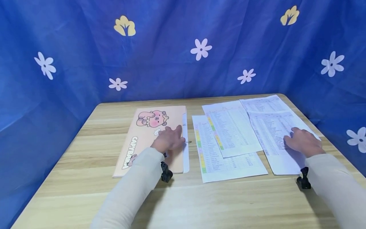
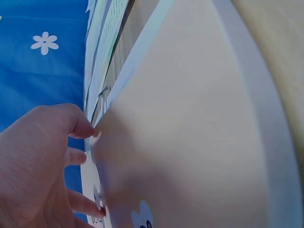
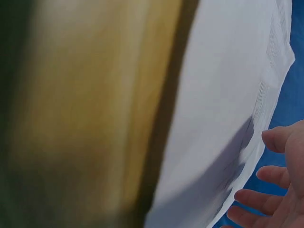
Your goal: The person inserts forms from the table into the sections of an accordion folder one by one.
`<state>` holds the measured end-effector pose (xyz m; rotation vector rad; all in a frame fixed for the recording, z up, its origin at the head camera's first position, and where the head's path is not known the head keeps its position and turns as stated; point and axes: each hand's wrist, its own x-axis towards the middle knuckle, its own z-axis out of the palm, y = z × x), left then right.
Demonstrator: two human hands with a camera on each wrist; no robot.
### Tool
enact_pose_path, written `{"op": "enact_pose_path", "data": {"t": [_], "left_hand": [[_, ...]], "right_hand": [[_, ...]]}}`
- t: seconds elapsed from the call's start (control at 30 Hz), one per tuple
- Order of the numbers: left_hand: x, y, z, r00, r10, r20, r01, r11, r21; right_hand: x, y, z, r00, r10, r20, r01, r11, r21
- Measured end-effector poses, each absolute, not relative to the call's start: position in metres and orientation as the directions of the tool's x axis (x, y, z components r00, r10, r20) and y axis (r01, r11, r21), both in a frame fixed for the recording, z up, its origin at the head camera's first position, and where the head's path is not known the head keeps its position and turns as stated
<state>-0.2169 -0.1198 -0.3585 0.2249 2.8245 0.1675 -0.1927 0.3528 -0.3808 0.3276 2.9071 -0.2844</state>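
Your left grip (image 1: 168, 140), loosely spread, is nearer the folder (image 1: 146, 138), which lies beneath and leftward of it, lengthwise away from you, while your relaxed right grip (image 1: 304, 142) has papers (image 1: 270, 133) beneath.

We saw a smooth, matt folder (image 1: 175, 116), a metal-looking prong (image 2: 103, 92), sheets (image 1: 234, 128) of matt paper, a smooth counter (image 1: 217, 203) that looked like wood, a curtain (image 1: 168, 22) of creased cloth, sleeves (image 1: 125, 190) of matt cloth
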Motion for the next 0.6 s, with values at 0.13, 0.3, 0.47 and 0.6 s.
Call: {"op": "enact_pose_path", "data": {"t": [0.13,0.3,0.47,0.6], "left_hand": [[-0.217,-0.122,-0.356,-0.936,0.199,-0.290,0.159,0.975,0.157],[-0.217,-0.125,-0.352,-0.927,0.215,-0.306,0.173,0.972,0.159],[-0.216,-0.126,-0.350,-0.921,0.218,-0.322,0.176,0.972,0.154],[-0.216,-0.126,-0.349,-0.914,0.233,-0.331,0.192,0.970,0.152]], "right_hand": [[-0.187,0.360,-0.382,-0.950,0.214,-0.228,0.255,0.952,-0.171],[-0.182,0.365,-0.385,-0.947,0.229,-0.227,0.268,0.951,-0.156],[-0.179,0.366,-0.385,-0.945,0.237,-0.224,0.273,0.950,-0.150],[-0.177,0.367,-0.384,-0.941,0.251,-0.228,0.290,0.944,-0.156]]}}
